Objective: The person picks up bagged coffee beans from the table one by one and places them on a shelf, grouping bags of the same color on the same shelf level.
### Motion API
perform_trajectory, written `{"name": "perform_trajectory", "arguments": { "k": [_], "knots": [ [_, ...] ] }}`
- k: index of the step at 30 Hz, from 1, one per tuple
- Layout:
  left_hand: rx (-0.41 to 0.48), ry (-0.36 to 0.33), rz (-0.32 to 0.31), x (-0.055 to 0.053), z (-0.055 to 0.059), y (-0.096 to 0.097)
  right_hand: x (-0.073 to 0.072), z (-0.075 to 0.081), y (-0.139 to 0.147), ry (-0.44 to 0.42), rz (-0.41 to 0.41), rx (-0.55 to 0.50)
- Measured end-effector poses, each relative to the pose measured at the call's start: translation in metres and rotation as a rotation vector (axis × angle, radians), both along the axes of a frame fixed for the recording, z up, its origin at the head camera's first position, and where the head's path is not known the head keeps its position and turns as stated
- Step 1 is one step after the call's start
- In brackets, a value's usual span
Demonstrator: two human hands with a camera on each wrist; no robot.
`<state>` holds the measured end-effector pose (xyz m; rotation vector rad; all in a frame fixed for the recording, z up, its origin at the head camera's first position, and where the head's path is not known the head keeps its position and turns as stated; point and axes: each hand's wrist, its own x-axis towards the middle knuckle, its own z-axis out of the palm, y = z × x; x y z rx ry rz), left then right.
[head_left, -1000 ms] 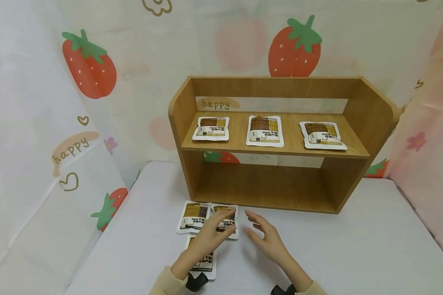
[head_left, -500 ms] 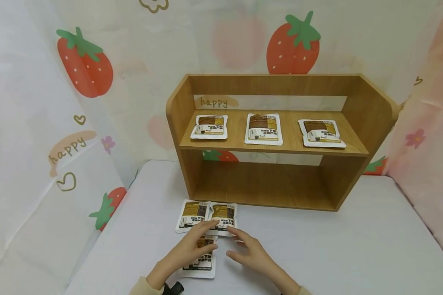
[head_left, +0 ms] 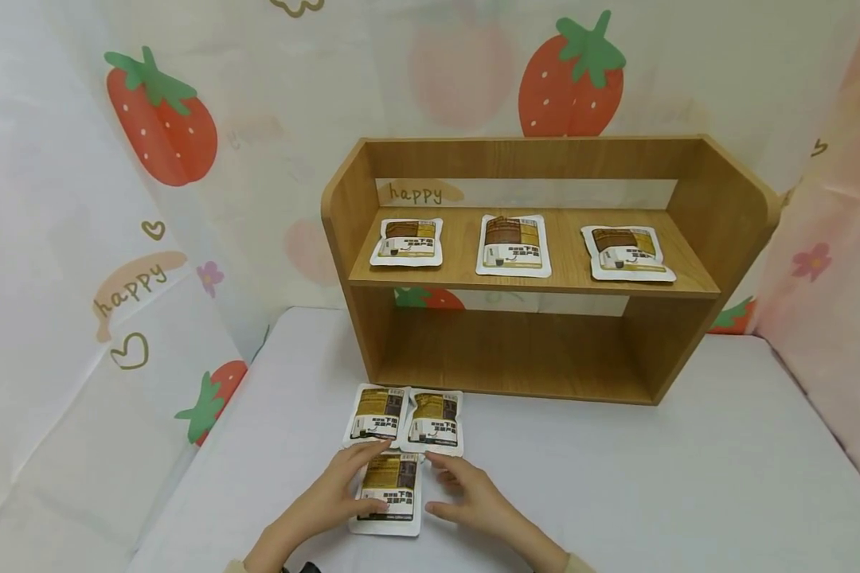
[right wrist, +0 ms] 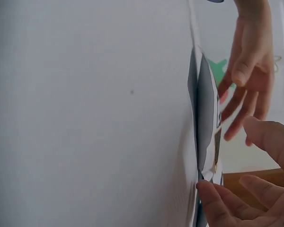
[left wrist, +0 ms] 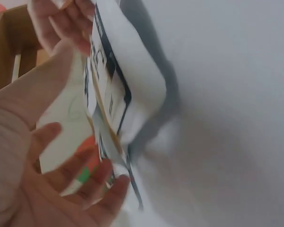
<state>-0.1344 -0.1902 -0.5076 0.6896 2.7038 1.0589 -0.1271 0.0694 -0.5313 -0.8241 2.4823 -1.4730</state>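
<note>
Closest to me on the table lies a flat white pouch (head_left: pixel 390 477) with a brown and yellow label. My left hand (head_left: pixel 333 495) is over its left side, fingers spread and overlapping the label in the head view. My right hand (head_left: pixel 473 497) hovers beside its right edge, thumb and fingers apart. Just behind it, two similar pouches, a left one (head_left: pixel 377 412) and a right one (head_left: pixel 437 422), lie side by side. In the left wrist view the pouch (left wrist: pixel 132 71) appears edge-on, with my left fingers (left wrist: pixel 83 189) loosely bent near it.
A two-level wooden shelf (head_left: pixel 530 383) stands behind the pouches. On its upper board lie a left pouch (head_left: pixel 408 243), a middle pouch (head_left: pixel 514 247) and a right pouch (head_left: pixel 628 253). A strawberry-patterned cloth (head_left: pixel 272 191) hangs behind; white cloth (head_left: pixel 659 477) covers the table.
Both hands have moved back toward me and to the left, from the rear right pouch to the nearest pouch. The rear pouches are now more fully uncovered.
</note>
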Motion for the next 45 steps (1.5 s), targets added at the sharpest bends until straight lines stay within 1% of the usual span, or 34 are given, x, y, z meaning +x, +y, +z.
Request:
{"name": "perform_trajectory", "arguments": {
  "k": [4,8,12,15,19,21,25,30,33,38,42,45],
  "knots": [
    [-0.065,-0.026,0.019,0.003,-0.002,-0.010,0.000,-0.002,-0.004,-0.012,0.014,0.027],
    [-0.083,-0.058,0.037,0.003,-0.001,-0.015,-0.001,-0.003,-0.009,-0.011,0.017,0.057],
    [-0.098,-0.089,0.063,0.002,0.002,-0.018,-0.003,-0.004,-0.012,-0.015,0.020,0.068],
    [-0.102,-0.119,0.041,0.002,0.003,-0.018,-0.005,-0.003,-0.014,-0.025,0.019,0.075],
    [-0.049,-0.172,0.004,0.003,0.003,-0.017,-0.006,-0.002,-0.017,-0.046,0.020,0.083],
    [-0.012,-0.189,-0.001,0.004,0.002,-0.017,-0.006,-0.001,-0.019,-0.052,0.021,0.086],
    [0.028,-0.184,0.003,0.006,0.001,-0.016,-0.006,0.000,-0.022,-0.067,0.024,0.086],
    [0.033,-0.173,0.014,0.009,-0.001,-0.018,-0.005,0.001,-0.025,-0.091,0.030,0.054],
    [0.031,-0.184,0.027,0.010,-0.002,-0.018,-0.004,0.001,-0.028,-0.119,0.037,0.017],
    [0.042,-0.207,0.046,0.014,-0.002,-0.020,-0.002,0.001,-0.030,-0.176,0.049,0.005],
    [0.058,-0.222,0.048,0.019,-0.002,-0.021,0.002,0.002,-0.030,-0.179,0.064,-0.014],
    [0.071,-0.211,0.040,0.022,0.001,-0.021,0.005,0.003,-0.031,-0.174,0.069,-0.038]
  ]
}}
